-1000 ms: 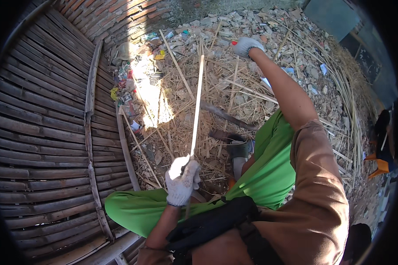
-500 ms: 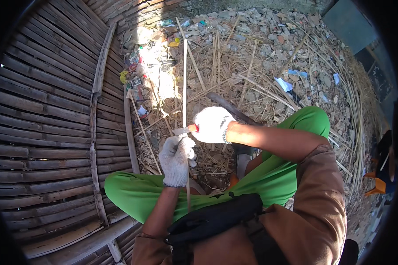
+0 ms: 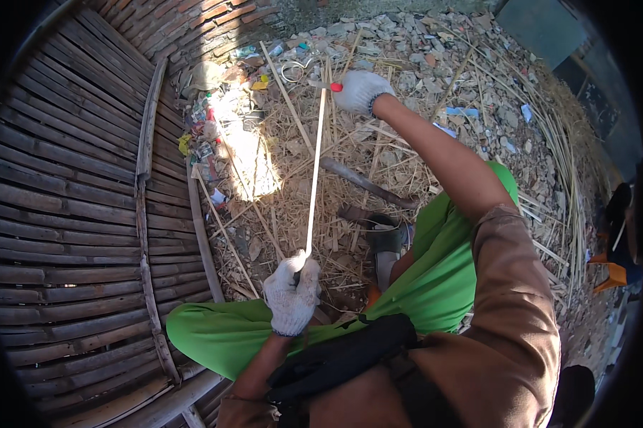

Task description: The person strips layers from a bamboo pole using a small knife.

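My left hand (image 3: 291, 296), in a white knit glove, is closed around the near end of a long, thin pale strip (image 3: 315, 182) that looks like split bamboo. The strip runs away from me, leaning slightly right. At its far end my right hand (image 3: 358, 91), gloved too, grips a knife with a red handle (image 3: 336, 87). Its short blade (image 3: 318, 84) points left and lies across the strip's tip. A thin curl (image 3: 293, 71) shows just left of the blade.
A slatted bamboo wall (image 3: 65, 214) stands at my left, brick (image 3: 193, 28) at the back. Rubble and bamboo shavings (image 3: 364, 143) cover the ground, with a dark stick (image 3: 368, 182) beyond my green-clad legs (image 3: 435, 278). Long strips (image 3: 557, 157) lie at right, near an orange object (image 3: 611, 272).
My right hand has moved the knife far up the strip, from beside my left hand to the far tip. My left hand has shifted slightly nearer me, and the strip now leans right.
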The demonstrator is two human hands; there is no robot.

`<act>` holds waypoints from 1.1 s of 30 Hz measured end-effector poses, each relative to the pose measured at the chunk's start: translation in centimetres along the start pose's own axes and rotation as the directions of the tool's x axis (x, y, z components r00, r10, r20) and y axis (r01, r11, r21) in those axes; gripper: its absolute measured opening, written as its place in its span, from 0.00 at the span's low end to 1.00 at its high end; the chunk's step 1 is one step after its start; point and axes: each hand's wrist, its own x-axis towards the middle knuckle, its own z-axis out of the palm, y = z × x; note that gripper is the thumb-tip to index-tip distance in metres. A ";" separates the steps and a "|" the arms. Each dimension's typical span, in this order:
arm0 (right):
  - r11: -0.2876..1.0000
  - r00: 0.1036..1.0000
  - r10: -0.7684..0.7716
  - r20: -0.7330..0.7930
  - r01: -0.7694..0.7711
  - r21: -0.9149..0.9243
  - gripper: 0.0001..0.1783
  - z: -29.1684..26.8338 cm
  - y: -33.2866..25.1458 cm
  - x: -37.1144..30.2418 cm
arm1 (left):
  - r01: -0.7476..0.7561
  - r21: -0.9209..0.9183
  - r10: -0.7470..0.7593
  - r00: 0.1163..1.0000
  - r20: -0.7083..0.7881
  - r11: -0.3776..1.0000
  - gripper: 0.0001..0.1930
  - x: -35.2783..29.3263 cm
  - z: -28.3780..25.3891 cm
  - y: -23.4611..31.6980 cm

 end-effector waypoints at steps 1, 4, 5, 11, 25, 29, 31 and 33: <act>1.000 1.000 0.019 -0.009 -0.019 -0.001 0.27 -0.4 3.2 1.9 | -0.090 0.023 0.089 0.995 0.053 0.996 0.07 0.1 0.2 0.1; 0.997 0.991 0.080 -0.107 -0.080 0.004 0.28 -0.3 7.0 3.7 | 0.026 -0.055 -0.024 0.999 0.038 0.998 0.07 0.8 1.1 0.7; 0.991 0.985 0.122 -0.121 -0.115 0.063 0.28 -0.2 7.0 3.3 | 0.240 -0.149 -0.237 0.971 0.042 0.959 0.07 1.2 1.1 0.7; 0.976 0.975 -0.192 0.113 0.178 0.122 0.24 1.6 -5.4 -8.7 | 0.210 -0.102 -0.222 0.967 -0.124 0.972 0.07 3.3 -0.7 -2.2; 0.862 0.841 -0.504 0.195 0.503 0.057 0.24 7.5 -9.1 -16.5 | -0.331 0.525 0.469 0.870 -0.151 0.784 0.05 4.3 -0.8 -1.8; 0.871 0.854 -0.490 0.174 0.489 0.051 0.21 6.5 -9.7 -16.3 | -0.337 0.544 0.487 0.860 -0.154 0.768 0.05 4.6 -1.0 -1.3; 0.875 0.858 -0.483 0.178 0.482 0.051 0.21 6.1 -9.3 -15.5 | -0.312 0.568 0.455 0.881 -0.127 0.762 0.05 4.4 -1.0 -0.6; 0.935 0.931 -0.351 0.096 0.354 -0.008 0.20 5.9 -8.0 -12.8 | -0.286 0.595 0.422 0.901 -0.100 0.751 0.05 3.7 -0.7 -0.5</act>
